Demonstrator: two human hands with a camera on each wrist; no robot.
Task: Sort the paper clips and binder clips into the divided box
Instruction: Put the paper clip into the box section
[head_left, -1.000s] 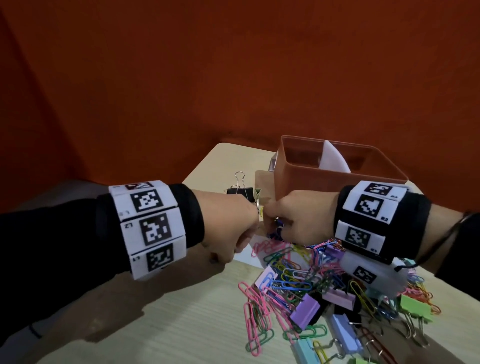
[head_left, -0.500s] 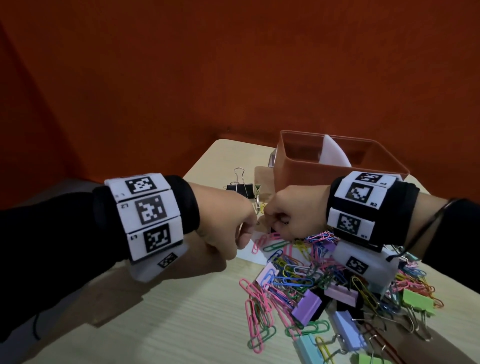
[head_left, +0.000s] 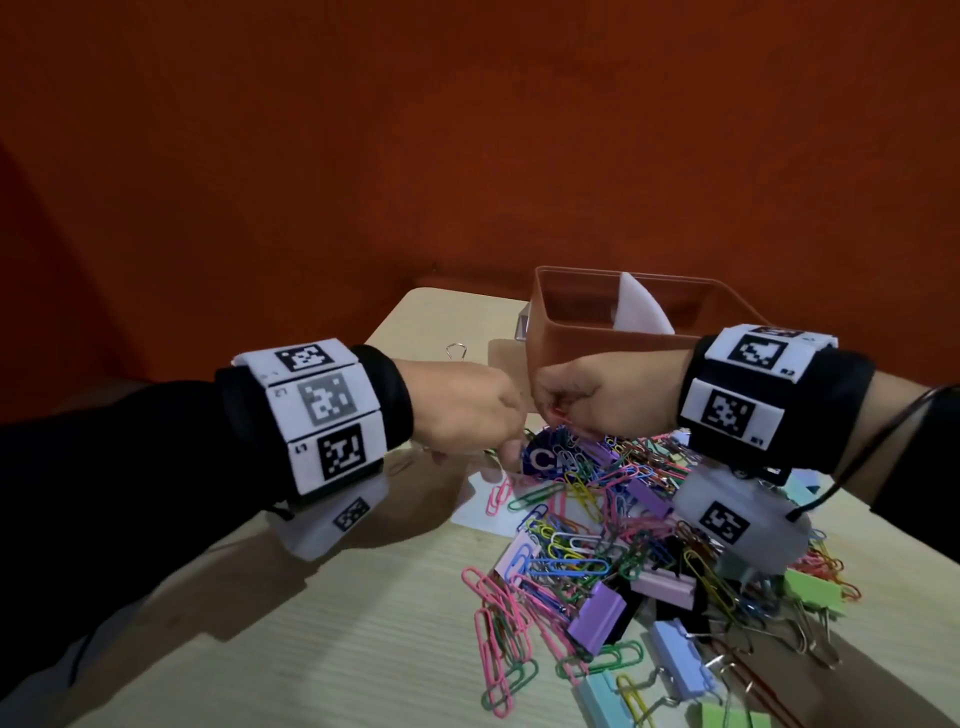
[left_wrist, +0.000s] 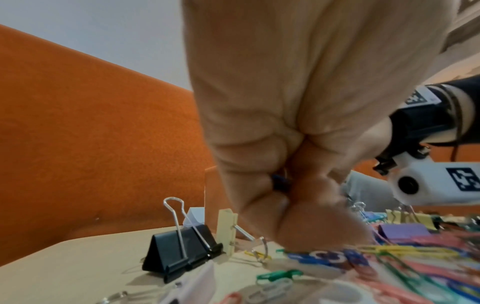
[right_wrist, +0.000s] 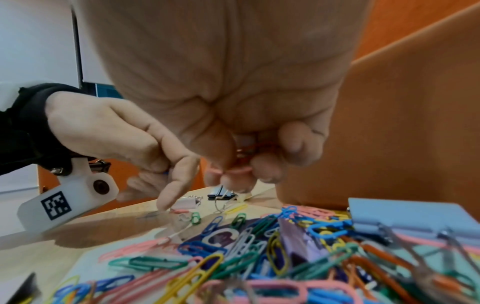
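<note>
The tabletop (head_left: 322, 639) is light wood, sitting against an orange wall. At its far edge is the divided box (head_left: 582, 340), a brown-orange tub with a white divider standing up inside it; can't tell if anything's in either compartment from here.

In front of the box, spread over the right half, is the pile of paper clips (head_left: 571, 551), a tangle of pink, green, blue, yellow and white ones, some lying on a white sheet of paper. Mixed into it are pastel binder clips: a purple binder clip (head_left: 597, 616) near the middle, plus blue, green and pink ones toward the near edge.

Both hands are up over the far edge of the pile, knuckles nearly touching, just in front of the box. The right hand (head_left: 597, 400) is curled into a loose fist, and the right wrist view shows its fingertips (right_wrist: 265, 170) pinching a few clips bunched together, red and pink ones (right_wrist: 242, 156). The left hand (head_left: 462, 405) is curled too, with something small and blue (left_wrist: 279, 182) tucked between the fingers, and its index finger pointing down almost to the tabletop. Can't make out what the blue thing is, too blurry.

Off to the left of the pile, on its own, is a black binder clip (left_wrist: 182, 253) standing with its wire handles up, and a pale yellow binder clip (left_wrist: 227, 232) right beside it.
</note>
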